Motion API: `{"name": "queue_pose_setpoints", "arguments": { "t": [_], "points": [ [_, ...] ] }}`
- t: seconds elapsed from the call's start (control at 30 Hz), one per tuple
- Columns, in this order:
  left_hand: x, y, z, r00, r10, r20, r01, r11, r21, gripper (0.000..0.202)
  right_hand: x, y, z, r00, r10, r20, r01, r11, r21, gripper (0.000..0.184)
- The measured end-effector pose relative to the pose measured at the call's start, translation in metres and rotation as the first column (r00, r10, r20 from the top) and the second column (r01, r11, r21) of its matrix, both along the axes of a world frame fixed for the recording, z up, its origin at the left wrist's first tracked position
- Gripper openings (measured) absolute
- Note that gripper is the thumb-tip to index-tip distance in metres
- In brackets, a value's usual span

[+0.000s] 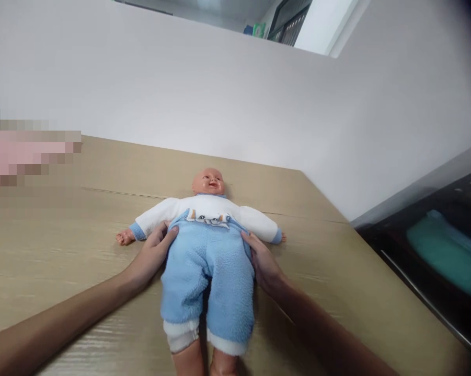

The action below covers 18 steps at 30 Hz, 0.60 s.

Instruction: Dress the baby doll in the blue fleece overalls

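A baby doll (208, 181) lies on its back on the table, head away from me and arms spread. It wears a white top (251, 216) with blue cuffs and fluffy light blue pants (229, 292) with white hems. My left hand (157, 248) is closed on the left side of the pants near the waist, thumb on top and fingers mostly hidden beneath. Opposite it, my right hand (263, 261) grips the right side of the waist in the same way. The waistband sits high over the printed front of the top. Bare doll legs run out of the bottom of view.
The wooden table (102, 224) has a seam across it and meets a white wall (180, 94). To the right, past the table edge, stands a dark glossy object (400, 261) with a green patch. A pixelated pink area (19, 154) covers the far left.
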<state>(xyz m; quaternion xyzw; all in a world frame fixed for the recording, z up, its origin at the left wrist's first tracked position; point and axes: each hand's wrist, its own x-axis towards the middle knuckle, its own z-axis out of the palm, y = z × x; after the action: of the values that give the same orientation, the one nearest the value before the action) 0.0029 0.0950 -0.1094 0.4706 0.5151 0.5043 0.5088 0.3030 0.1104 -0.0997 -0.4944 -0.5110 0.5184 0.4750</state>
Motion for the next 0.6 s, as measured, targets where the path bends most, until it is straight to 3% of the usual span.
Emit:
{"name": "queue_pose_setpoints", "arguments": {
  "t": [0.13,0.23,0.33,0.4,0.5,0.6],
  "points": [
    [-0.001,0.012,0.004,0.987,-0.01,0.16,0.012,1.0,-0.009,0.048,-0.002,0.016,0.006,0.996,0.015,-0.091,-0.018,0.999,-0.04,0.045],
    [-0.007,0.026,0.012,0.976,-0.129,0.173,0.125,0.992,0.034,0.046,0.004,0.032,0.006,0.997,0.06,-0.053,-0.059,0.998,0.014,0.043],
    [-0.014,0.033,0.017,0.976,-0.216,-0.026,0.217,0.973,0.072,0.044,0.013,0.041,0.006,0.989,0.092,0.114,-0.106,0.987,0.121,0.034],
    [-0.019,0.031,0.018,0.956,-0.163,-0.245,0.196,0.974,0.118,0.04,0.02,0.041,0.008,0.97,0.104,0.218,-0.141,0.977,0.161,0.029],
    [-0.025,0.024,0.016,0.841,-0.057,-0.538,0.205,0.954,0.221,0.034,0.029,0.034,0.013,0.943,0.093,0.319,-0.154,0.973,0.174,0.021],
    [-0.027,0.019,0.013,0.779,-0.048,-0.626,0.253,0.936,0.243,0.037,0.029,0.024,0.014,0.916,0.062,0.396,-0.147,0.971,0.187,0.017]
  ]
}}
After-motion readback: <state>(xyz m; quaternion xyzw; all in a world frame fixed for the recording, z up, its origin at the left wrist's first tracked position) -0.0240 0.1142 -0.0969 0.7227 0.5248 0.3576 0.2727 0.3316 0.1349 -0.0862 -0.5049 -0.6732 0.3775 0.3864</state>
